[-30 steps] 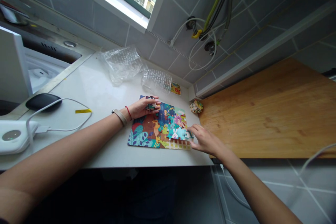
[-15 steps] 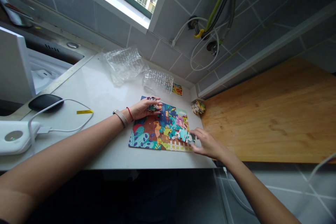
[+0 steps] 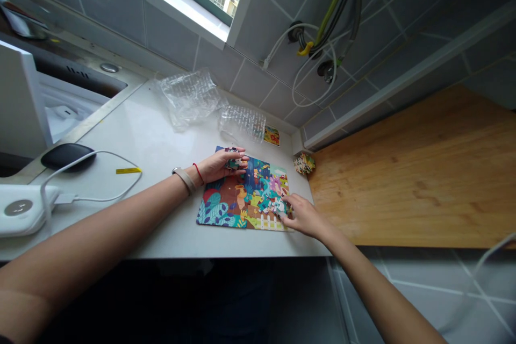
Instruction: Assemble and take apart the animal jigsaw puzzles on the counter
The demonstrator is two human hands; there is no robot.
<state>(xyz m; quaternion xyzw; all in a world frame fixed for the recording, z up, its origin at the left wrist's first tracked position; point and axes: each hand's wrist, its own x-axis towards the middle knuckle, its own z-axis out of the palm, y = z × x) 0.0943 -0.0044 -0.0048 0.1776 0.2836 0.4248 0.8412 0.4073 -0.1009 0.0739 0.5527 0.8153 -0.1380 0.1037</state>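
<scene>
A colourful jigsaw puzzle (image 3: 220, 207) lies on the white counter, most of its picture joined up. Over its upper left part, my left hand (image 3: 221, 164) is closed around puzzle pieces (image 3: 234, 160), palm turned up. My right hand (image 3: 303, 215) reaches in from the right, thumb and fingers pinching a puzzle piece (image 3: 282, 212) at the puzzle's right side, above the white fence. Fingers partly cover that piece, and I cannot tell whether it lies flat.
Crumpled clear plastic wrap (image 3: 189, 99) lies behind the puzzle, near a small picture card (image 3: 271, 135). A stack of pieces (image 3: 304, 163) stands by the wooden board (image 3: 411, 183). On the left are a white charger (image 3: 24, 209), its cable and a black mouse (image 3: 68, 157).
My right hand has moved left, bringing its piece from the puzzle's right edge further over the picture. My left hand keeps its place with the pieces.
</scene>
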